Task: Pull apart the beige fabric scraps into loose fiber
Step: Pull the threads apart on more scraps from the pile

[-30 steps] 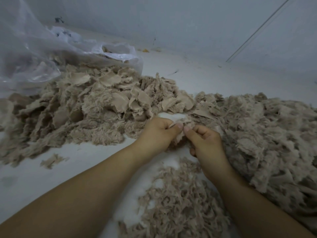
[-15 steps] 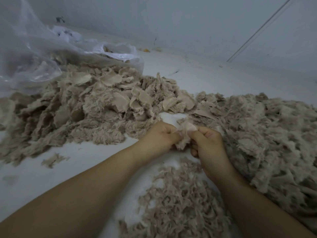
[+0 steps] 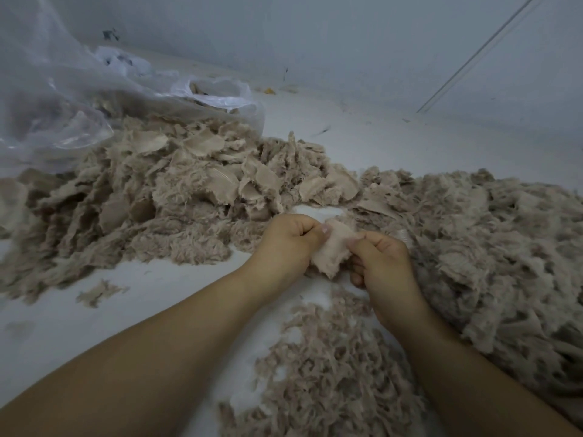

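Since a second earlier, both hands had dropped slightly toward the person and the scrap between them had opened out from a bunched wad into a flatter piece, its pale backing turned up. It hung just above the white floor, between the two big heaps. The left hand pinched its left edge with thumb and curled fingers, and the right hand pinched the right edge the same way, so both were clenched on the one piece. This looked like the tearing step, with the scrap stretched but not yet split. Next, the hands would probably need to draw apart along the weave until the backing gave, then let the fluff fall. Below the wrists lay a small pile of shredded fiber, likely finished work. To the left sat a heap of whole scraps spilling from a clear plastic bag; to the right spread a larger fluffy heap. Much plainly remained to do.
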Motion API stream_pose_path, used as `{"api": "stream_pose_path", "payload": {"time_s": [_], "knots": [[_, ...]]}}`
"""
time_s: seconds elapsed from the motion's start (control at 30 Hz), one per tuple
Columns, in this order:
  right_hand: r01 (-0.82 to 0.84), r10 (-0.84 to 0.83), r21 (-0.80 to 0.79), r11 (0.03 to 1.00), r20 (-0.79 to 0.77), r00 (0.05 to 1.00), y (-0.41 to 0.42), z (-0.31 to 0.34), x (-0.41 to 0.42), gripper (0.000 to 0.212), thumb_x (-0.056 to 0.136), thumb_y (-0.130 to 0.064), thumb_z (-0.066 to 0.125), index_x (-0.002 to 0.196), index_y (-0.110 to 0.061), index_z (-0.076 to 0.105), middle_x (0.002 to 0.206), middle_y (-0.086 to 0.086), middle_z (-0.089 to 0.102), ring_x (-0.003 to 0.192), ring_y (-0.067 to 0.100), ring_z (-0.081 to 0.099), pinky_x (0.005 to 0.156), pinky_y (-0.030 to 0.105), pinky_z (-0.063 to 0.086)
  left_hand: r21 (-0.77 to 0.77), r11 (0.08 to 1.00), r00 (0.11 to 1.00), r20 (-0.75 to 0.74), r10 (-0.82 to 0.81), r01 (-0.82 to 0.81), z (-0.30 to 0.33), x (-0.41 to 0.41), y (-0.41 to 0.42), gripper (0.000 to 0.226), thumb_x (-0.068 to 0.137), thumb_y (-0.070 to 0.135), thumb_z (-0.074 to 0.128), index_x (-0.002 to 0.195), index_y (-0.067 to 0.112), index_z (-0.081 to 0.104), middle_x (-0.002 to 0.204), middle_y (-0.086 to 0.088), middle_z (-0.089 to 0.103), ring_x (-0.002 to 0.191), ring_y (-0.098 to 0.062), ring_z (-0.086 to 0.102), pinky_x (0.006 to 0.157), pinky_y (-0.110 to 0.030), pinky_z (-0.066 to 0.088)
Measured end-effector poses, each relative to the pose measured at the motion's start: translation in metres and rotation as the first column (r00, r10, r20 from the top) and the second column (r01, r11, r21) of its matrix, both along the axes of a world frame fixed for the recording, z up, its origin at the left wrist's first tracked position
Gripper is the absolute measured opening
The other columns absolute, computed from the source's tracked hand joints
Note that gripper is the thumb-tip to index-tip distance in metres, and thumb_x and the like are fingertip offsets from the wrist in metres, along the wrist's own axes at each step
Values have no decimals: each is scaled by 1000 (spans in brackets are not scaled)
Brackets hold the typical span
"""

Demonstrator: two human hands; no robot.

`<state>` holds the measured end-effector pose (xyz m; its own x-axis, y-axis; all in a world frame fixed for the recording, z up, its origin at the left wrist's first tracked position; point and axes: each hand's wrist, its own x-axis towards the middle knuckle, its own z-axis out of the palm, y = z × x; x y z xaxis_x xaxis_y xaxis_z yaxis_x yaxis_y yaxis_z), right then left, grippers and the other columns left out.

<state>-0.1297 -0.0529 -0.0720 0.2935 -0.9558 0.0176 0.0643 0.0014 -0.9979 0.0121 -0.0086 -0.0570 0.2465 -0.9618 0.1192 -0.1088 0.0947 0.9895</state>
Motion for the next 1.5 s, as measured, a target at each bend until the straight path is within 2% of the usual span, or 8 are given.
{"api": "stream_pose_path", "payload": {"time_s": [0.23, 0.4, 0.97, 1.03, 1.13, 1.2, 1.33, 1.5], "knots": [[-46, 37, -62, 997, -147, 988, -1, -4, -2, 29, 90, -9, 67, 69, 8, 55, 56, 9, 38, 43, 14, 27, 39, 21, 25, -95, 992, 994, 55, 93, -87, -2, -3, -1, 40, 98, 18, 57, 75, -16, 55, 61, -32, 50, 50, -20, 39, 48, -34, 36], [3, -3, 0, 1000, -40, 999, -4, -2, -3, 38, 94, -9, 56, 56, -15, 54, 48, -3, 31, 46, 14, 23, 41, 24, 24, -91, 984, 988, -38, 150, -152, -7, 1, -6, 43, 98, 17, 57, 65, -8, 47, 50, -9, 40, 45, -17, 31, 44, -16, 34], [39, -46, -53, 998, -142, 989, -7, -7, -2, 42, 94, -2, 55, 61, -22, 73, 41, -9, 43, 36, 8, 33, 39, 23, 37, -177, 949, 941, 169, 292, -263, 1, 26, -5, 19, 92, 19, 67, 74, 16, 63, 45, 5, 50, 40, -14, 44, 40, -30, 40], [52, -58, -47, 998, -147, 987, -6, -7, -2, 40, 94, -2, 56, 64, -21, 74, 43, -10, 47, 37, 8, 36, 39, 22, 38, -257, 916, 825, 408, 391, -307, 3, 38, -3, 16, 89, 15, 68, 76, 20, 62, 51, 8, 54, 46, -14, 51, 42, -29, 40], [97, -99, -20, 995, -136, 986, -6, -7, -3, 33, 94, -3, 55, 77, -21, 76, 47, -9, 52, 38, 7, 40, 40, 21, 40, -267, 921, 242, 910, 338, -282, 9, 49, 3, 7, 83, 9, 60, 83, 16, 63, 73, -7, 61, 65, -32, 61, 49, -28, 30], [85, -85, -9, 996, -154, 984, -6, -7, -3, 28, 93, -4, 55, 90, -23, 75, 51, -15, 58, 39, 6, 44, 42, 20, 42, -170, 948, 58, 980, 192, -267, 14, 47, 6, 16, 80, 7, 58, 89, 17, 66, 79, -7, 63, 75, -32, 65, 53, -28, 31], [34, -31, 14, 999, -194, 980, -7, -5, -2, 28, 94, -6, 56, 111, -20, 72, 63, -23, 62, 43, 5, 50, 44, 20, 45, -253, 959, 1, 967, 255, -126, 27, 28, 11, 16, 60, -3, 73, 71, 5, 64, 68, -14, 61, 57, -33, 59, 45, -22, 18], [-30, 46, 98, 995, -170, 984, -10, -2, 2, 27, 98, -7, 53, 122, -9, 63, 60, -3, 66, 44, 8, 52, 41, 22, 42, -83, 991, 54, 995, 78, 106, 10, -5, 11, 24, 93, 39, 52, 100, 19, 63, 80, 2, 43, 55, -18, 41, 45, -27, 19]]}}
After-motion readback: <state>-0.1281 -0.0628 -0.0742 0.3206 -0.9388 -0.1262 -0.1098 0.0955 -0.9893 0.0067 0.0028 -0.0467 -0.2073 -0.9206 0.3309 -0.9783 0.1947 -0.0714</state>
